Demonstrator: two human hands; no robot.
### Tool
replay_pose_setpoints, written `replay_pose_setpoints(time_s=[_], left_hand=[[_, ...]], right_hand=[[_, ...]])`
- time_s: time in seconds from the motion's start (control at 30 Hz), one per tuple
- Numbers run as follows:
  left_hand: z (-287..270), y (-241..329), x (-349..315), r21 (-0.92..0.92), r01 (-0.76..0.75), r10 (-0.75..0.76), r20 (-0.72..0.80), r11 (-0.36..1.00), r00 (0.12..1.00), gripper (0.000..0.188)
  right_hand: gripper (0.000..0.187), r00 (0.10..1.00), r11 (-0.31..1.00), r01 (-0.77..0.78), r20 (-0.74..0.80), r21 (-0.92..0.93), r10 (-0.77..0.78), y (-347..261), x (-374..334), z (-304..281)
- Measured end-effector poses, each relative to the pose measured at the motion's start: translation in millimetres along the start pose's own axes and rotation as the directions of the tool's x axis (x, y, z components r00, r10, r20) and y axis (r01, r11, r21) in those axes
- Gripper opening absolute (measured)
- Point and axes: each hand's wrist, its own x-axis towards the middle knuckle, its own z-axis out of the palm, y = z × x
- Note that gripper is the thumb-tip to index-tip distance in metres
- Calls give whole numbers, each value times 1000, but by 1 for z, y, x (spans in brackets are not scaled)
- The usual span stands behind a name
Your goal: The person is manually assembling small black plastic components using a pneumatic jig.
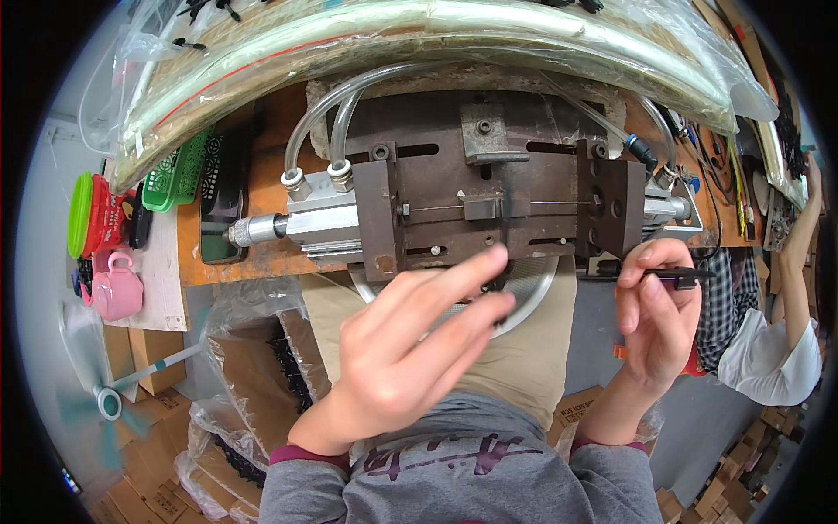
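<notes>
My left hand (410,345) is stretched over my lap, its fingers extended and apart, slightly blurred. A thin dark strip (506,205), smeared by motion, stands by its fingertips; whether they touch it is unclear. To the right, my right hand (656,306) pinches a slim black plastic piece (676,274) between thumb and fingers. In front of both hands is a brown metal fixture (445,231) with a small grey block (482,207) at its middle and thin rods reaching in from either side. Partly hidden under my left hand, a round mesh basket (539,293) rests on my lap.
Pneumatic cylinders (323,229) with clear hoses flank the fixture. A plastic-wrapped roll (419,35) spans the back. A green basket (177,175) and pink cup (118,286) are at left, above a fan (108,403) and an open carton (253,375). Another person (768,349) is at right.
</notes>
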Motion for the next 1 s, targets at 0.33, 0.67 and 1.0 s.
replay_pose_setpoints(time_s=[0.33,0.67,1.0], left_hand=[[25,-4,6,304,13,-57,137,953,989,26],[18,-2,10,334,39,-113,204,942,972,29],[12,15,2,-519,127,-82,109,845,991,41]], right_hand=[[19,993,992,-102,44,-72,105,-3,-5,12],[18,999,986,39,37,-163,-34,6,-7,6],[39,703,59,627,531,-777,-473,15,-14,40]])
